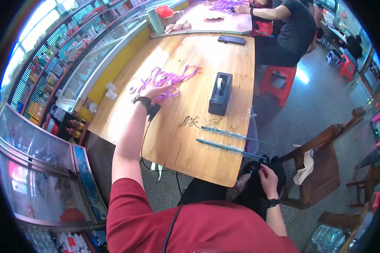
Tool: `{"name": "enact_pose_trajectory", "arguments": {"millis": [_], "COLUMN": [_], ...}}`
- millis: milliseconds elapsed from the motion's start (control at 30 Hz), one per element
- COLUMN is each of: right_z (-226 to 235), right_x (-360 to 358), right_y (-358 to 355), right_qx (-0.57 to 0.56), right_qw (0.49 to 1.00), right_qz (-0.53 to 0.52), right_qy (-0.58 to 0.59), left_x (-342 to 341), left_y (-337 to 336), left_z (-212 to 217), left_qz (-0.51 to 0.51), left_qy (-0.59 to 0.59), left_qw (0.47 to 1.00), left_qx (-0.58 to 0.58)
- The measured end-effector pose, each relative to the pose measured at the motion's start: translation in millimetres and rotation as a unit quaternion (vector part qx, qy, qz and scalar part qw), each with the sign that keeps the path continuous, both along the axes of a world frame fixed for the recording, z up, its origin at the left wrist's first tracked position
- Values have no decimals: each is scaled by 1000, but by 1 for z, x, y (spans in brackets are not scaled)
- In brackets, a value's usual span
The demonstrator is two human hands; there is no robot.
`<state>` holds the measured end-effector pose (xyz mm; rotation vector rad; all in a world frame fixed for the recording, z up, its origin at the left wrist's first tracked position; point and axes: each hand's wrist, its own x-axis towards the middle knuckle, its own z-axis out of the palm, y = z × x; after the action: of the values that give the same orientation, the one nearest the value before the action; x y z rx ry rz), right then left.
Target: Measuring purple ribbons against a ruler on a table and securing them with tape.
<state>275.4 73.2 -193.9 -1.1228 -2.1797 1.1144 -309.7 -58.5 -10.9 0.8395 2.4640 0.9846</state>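
My left hand reaches across the wooden table into a loose heap of purple ribbon. Its fingers are stretched out among the loops, and some fingertips are hard to make out. My right hand is low, past the table's near right edge and over my lap. Its fingers are closed beside a small dark thing; what they hold is unclear. Near that edge lie two dark green sticks wrapped in clear film, a farther stick and a nearer stick. Both stick out over the edge, the nearer one toward my right hand.
A black tape dispenser stands on the wooden table, with a phone at the back. A black cable runs from my left wrist. On the right are a wooden chair, a red stool and a seated person.
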Motion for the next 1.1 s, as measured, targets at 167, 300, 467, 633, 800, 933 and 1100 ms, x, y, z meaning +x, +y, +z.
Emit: {"name": "enact_pose_trajectory", "arguments": {"millis": [167, 300, 467, 633, 800, 933, 1100], "right_z": [-10, -14, -23, -23, -15, -4, 25], "right_x": [-5, -8, -8, -2, 11, 26, 47], "right_y": [-1, -4, -2, -3, -13, -27, -42], "right_qx": [127, 157, 174, 162, 90, -14, -2], "right_qw": [992, 987, 983, 985, 994, 998, 997], "right_qz": [6, 29, 58, 50, 39, 16, 0], "right_qy": [-13, -2, 6, 9, 39, 65, 71], "left_x": [54, 87, 136, 146, 104, 72, 59], "left_y": [15, -12, -47, -58, -29, 1, 6], "left_z": [-5, -23, 9, 34, 13, -18, -19], "left_qz": [-18, -125, -172, -163, -153, -118, -85], "left_qy": [158, 39, 57, 225, 12, 85, 82], "left_qw": [986, 991, 983, 961, 987, 989, 988], "left_qx": [-43, -23, -8, 4, 46, -29, -104]}}
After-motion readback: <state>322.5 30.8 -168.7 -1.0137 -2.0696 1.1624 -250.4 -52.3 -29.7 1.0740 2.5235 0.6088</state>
